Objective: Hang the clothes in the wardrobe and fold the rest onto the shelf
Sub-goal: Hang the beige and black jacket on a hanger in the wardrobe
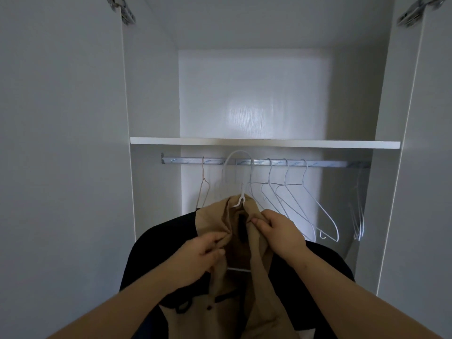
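Under rail point(318, 163), left hand point(198, 260), right hand point(281, 236) both pinch tan shirt point(259, 289) on hanger point(241, 198)

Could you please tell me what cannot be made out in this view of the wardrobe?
Head view:
garment hem: cut off by the bottom edge.
white hanger shoulders: hidden under the garment.
shelf top surface: hidden by its own front edge.
far-right hangers: blurred, count unclear.
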Available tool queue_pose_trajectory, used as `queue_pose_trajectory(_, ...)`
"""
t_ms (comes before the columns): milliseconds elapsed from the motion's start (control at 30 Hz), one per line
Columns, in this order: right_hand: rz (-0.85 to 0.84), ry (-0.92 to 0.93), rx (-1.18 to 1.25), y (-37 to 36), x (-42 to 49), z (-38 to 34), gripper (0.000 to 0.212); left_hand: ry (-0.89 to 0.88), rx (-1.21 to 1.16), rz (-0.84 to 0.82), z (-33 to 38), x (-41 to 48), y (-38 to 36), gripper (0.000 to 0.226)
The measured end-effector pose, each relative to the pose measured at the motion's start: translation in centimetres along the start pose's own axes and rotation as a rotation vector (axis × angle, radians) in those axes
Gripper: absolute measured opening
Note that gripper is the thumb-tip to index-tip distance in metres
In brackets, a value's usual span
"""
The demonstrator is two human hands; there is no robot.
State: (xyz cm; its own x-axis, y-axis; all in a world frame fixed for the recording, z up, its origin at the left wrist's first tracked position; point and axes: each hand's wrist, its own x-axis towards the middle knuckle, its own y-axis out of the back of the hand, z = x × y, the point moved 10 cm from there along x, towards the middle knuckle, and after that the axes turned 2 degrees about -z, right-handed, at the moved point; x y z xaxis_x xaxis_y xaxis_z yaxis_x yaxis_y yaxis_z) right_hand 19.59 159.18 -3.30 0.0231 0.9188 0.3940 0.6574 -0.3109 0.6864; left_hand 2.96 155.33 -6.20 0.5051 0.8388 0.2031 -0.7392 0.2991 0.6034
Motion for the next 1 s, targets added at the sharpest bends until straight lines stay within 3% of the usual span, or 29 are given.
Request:
queue_pose_trajectory(33, 0.002, 0.006, 0.011, 0.2, 0.0, -0.1, 0.027, -0.015, 0.024, -0.047, 0.1, 0.2, 0.1, 0.028)
queue_pose_trajectory(67, 0.004, 0.006, 0.016, 0.3, 0.0, 0.0, 0.029, -0.062, 0.126, 0.030, 0.8, 0.4, 1.6, 0.027)
queue_pose_trajectory(167, 0.000, -0.009, 0.028, 0.9, 0.3, 0.0, 0.034, -0.205, 0.531, 0.540, 3.8, -0.1, 8.0, 0.030)
queue_pose_trajectory(233, -0.011, 0.012, 0.065, 1.1, 0.4, -0.7, 0.036, -0.112, 0.585, 0.508, 3.3, 1.2, 8.4, 0.046)
queue_pose_trajectory(333, -0.074, 0.041, 0.133, 0.9, 0.3, -1.4, 0.033, 0.001, 0.477, 0.352, 1.5, 3.2, 7.2, 0.026)
queue_pose_trajectory(400, -0.074, 0.053, 0.179, 1.1, 0.2, -1.6, 0.024, -0.020, 0.453, 0.462, 1.7, 3.2, 8.0, 0.020)
queue_pose_trajectory(467, 0.058, 0.043, 0.237, 2.5, 0.1, -1.6, 0.016, -0.001, 0.513, 0.567, 1.8, 2.9, 8.8, 0.016)
queue_pose_trajectory(533, 0.175, 0.044, 0.281, 3.6, -0.4, -1.7, 0.024, 0.046, 0.495, 0.635, 1.5, 2.7, 9.4, 0.015)
queue_pose_trajectory(600, 0.059, 0.009, 0.268, 2.2, -0.8, -1.4, 0.037, 0.113, 0.447, 0.672, 0.8, 2.8, 10.0, 0.011)
queue_pose_trajectory(700, -0.273, -0.100, -0.093, -1.7, -1.7, 1.2, 0.032, 0.171, 0.377, 0.698, -0.1, 2.7, 11.0, 0.009)
queue_pose_trajectory(767, -0.224, -0.118, -0.239, -0.7, -1.4, 2.3, 0.030, 0.159, 0.394, 0.708, -0.3, 2.4, 11.4, 0.009)
queue_pose_trajectory(800, -0.169, -0.141, -0.183, 0.3, -1.2, 2.3, 0.029, 0.147, 0.433, 0.719, -0.2, 2.1, 11.6, 0.009)
queue_pose_trajectory(900, -0.053, -0.255, 0.290, 2.7, -0.6, 1.8, 0.015, 0.119, 0.629, 0.714, 0.2, 1.3, 11.6, 0.017)
queue_pose_trajectory(1000, -0.034, -0.279, 0.565, 3.3, -0.6, -0.6, 0.006, 0.093, 0.736, 0.691, 0.8, 1.1, 10.6, 0.024)
